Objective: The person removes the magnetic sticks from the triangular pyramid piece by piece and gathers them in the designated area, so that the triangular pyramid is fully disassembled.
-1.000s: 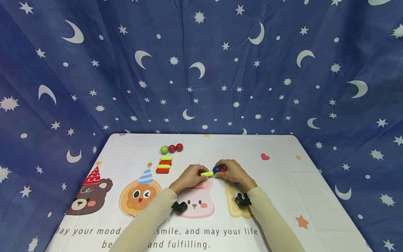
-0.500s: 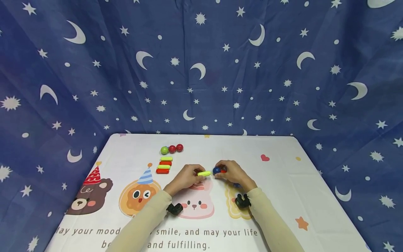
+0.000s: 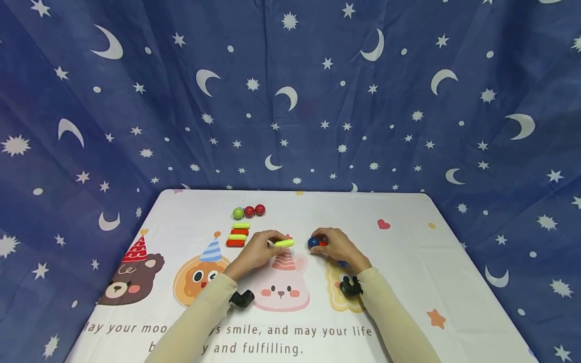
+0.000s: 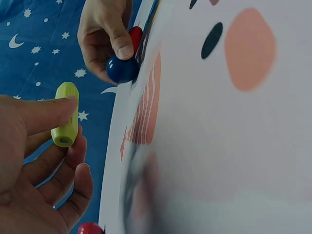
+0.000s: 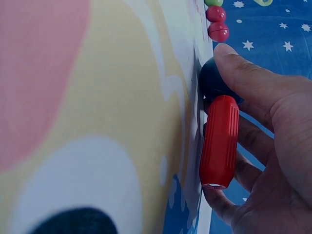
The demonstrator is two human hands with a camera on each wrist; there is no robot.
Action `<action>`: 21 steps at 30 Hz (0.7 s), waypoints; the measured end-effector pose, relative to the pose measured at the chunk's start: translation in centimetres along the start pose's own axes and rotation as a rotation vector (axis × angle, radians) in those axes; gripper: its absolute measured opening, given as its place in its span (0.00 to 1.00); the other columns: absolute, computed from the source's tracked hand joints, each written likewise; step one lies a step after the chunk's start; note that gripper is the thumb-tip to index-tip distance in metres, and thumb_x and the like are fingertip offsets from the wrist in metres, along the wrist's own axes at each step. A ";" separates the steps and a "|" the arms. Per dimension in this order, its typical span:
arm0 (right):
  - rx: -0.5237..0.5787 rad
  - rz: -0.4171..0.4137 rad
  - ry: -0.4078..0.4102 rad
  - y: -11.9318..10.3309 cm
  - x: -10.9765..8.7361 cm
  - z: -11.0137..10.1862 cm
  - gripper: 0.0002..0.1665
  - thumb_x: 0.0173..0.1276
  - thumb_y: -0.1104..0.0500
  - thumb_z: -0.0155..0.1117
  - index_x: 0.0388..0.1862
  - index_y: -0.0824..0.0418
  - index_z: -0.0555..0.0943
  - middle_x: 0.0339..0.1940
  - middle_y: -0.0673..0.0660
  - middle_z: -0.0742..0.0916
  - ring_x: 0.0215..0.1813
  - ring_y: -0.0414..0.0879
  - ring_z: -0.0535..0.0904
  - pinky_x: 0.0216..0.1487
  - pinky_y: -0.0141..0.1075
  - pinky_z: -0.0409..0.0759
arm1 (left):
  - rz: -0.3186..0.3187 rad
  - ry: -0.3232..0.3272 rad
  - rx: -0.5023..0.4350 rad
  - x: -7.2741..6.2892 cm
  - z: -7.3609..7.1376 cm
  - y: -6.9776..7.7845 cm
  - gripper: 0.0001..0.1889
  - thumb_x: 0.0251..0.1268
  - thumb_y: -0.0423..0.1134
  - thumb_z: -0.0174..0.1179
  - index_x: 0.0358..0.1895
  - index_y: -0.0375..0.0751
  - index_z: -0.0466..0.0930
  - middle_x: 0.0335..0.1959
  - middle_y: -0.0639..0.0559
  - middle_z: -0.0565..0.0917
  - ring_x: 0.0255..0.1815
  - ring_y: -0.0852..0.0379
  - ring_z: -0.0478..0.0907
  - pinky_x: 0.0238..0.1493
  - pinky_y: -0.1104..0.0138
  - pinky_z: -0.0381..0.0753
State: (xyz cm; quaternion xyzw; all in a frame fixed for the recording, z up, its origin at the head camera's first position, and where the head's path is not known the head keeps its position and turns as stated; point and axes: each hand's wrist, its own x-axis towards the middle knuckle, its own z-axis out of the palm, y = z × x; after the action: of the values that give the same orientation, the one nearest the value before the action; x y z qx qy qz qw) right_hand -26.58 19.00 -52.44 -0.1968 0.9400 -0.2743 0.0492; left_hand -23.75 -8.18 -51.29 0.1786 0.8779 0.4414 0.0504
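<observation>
My left hand (image 3: 256, 252) pinches a yellow-green ribbed rod (image 4: 68, 117) between thumb and fingers, its small dark end showing in the left wrist view. To its right, my right hand (image 3: 339, 247) holds a shiny blue ball (image 3: 313, 243) by thumb and fingers, low over the tablecloth. A red ribbed rod (image 5: 219, 144) meets this ball and points back under the right palm. A gap separates the yellow-green rod from the blue ball.
Left of my left hand, red and yellow-green rods (image 3: 237, 237) lie stacked in a row. Behind them sit a green ball (image 3: 238, 213) and two red balls (image 3: 249, 212), with a bit of blue behind. The printed tablecloth (image 3: 408, 282) ends at a starry blue curtain (image 3: 317, 101).
My left hand has drawn leftward with the yellow-green rod, away from the blue ball. My right hand stays nearly in place with the ball and red rod.
</observation>
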 end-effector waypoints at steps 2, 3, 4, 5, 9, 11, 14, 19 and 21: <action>0.000 0.004 -0.003 0.0 0.0 0.0 0.25 0.56 0.47 0.77 0.51 0.53 0.83 0.42 0.49 0.88 0.43 0.42 0.80 0.53 0.42 0.79 | -0.008 0.011 -0.002 -0.4 -0.3 -0.2 0.11 0.59 0.38 0.70 0.45 0.55 0.84 0.39 0.59 0.84 0.39 0.58 0.77 0.43 0.64 0.78; 0.000 0.003 -0.005 0.0 0.0 -0.1 0.25 0.56 0.47 0.77 0.51 0.53 0.83 0.42 0.50 0.88 0.43 0.42 0.80 0.53 0.43 0.79 | -0.010 0.016 -0.004 -0.5 -0.4 -0.3 0.11 0.59 0.38 0.70 0.44 0.56 0.83 0.39 0.59 0.84 0.39 0.58 0.76 0.41 0.65 0.78; -0.002 0.002 -0.005 0.0 0.0 -0.1 0.25 0.56 0.47 0.77 0.51 0.53 0.83 0.42 0.50 0.88 0.43 0.42 0.80 0.53 0.43 0.79 | -0.018 0.022 -0.007 -0.6 -0.6 -0.4 0.11 0.58 0.39 0.70 0.43 0.56 0.83 0.38 0.59 0.84 0.37 0.58 0.76 0.39 0.66 0.78; -0.003 0.002 -0.004 0.0 0.0 -0.2 0.25 0.56 0.47 0.77 0.51 0.53 0.83 0.42 0.50 0.88 0.43 0.42 0.80 0.53 0.43 0.79 | -0.026 0.028 -0.009 -0.8 -0.7 -0.4 0.11 0.58 0.39 0.71 0.42 0.57 0.83 0.38 0.59 0.84 0.36 0.58 0.76 0.37 0.67 0.77; -0.008 -0.008 0.012 -0.1 0.1 -0.4 0.24 0.56 0.47 0.77 0.51 0.53 0.83 0.42 0.50 0.88 0.42 0.43 0.78 0.52 0.43 0.78 | -0.042 0.057 -0.010 -1.1 -1.4 -0.7 0.11 0.57 0.39 0.71 0.42 0.56 0.83 0.39 0.58 0.83 0.33 0.57 0.74 0.33 0.68 0.76; -0.008 -0.002 0.013 -0.1 0.2 -0.4 0.25 0.56 0.47 0.77 0.51 0.52 0.83 0.42 0.49 0.88 0.42 0.43 0.78 0.53 0.43 0.77 | -0.051 0.066 -0.003 -1.3 -1.7 -0.8 0.11 0.58 0.39 0.71 0.43 0.56 0.83 0.39 0.58 0.83 0.33 0.57 0.74 0.33 0.68 0.76; -0.006 0.003 0.008 -0.1 0.1 -0.4 0.25 0.56 0.47 0.77 0.51 0.52 0.83 0.43 0.50 0.88 0.42 0.42 0.79 0.53 0.43 0.78 | -0.057 0.077 0.013 -1.6 -2.1 -0.9 0.11 0.58 0.39 0.70 0.44 0.54 0.83 0.40 0.58 0.84 0.34 0.58 0.74 0.34 0.68 0.75; -0.007 -0.006 0.012 0.0 0.0 -0.2 0.25 0.56 0.46 0.76 0.51 0.52 0.83 0.42 0.49 0.88 0.43 0.42 0.80 0.52 0.43 0.79 | -0.062 0.099 0.022 -2.3 -2.7 -1.3 0.10 0.58 0.38 0.71 0.42 0.52 0.83 0.39 0.57 0.84 0.37 0.57 0.76 0.37 0.69 0.74; -0.008 -0.007 0.017 0.0 0.0 -0.1 0.24 0.56 0.46 0.76 0.51 0.52 0.83 0.42 0.49 0.88 0.43 0.42 0.79 0.52 0.43 0.79 | -0.067 0.104 0.025 -2.5 -2.9 -1.5 0.10 0.57 0.38 0.71 0.41 0.52 0.83 0.39 0.57 0.84 0.39 0.57 0.76 0.38 0.69 0.74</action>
State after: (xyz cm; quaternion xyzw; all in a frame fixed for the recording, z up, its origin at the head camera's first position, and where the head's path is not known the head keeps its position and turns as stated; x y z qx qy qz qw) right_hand -26.57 19.07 -52.36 -0.1979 0.9409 -0.2722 0.0394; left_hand -22.58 -12.12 -50.91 0.1268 0.8903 0.4371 0.0172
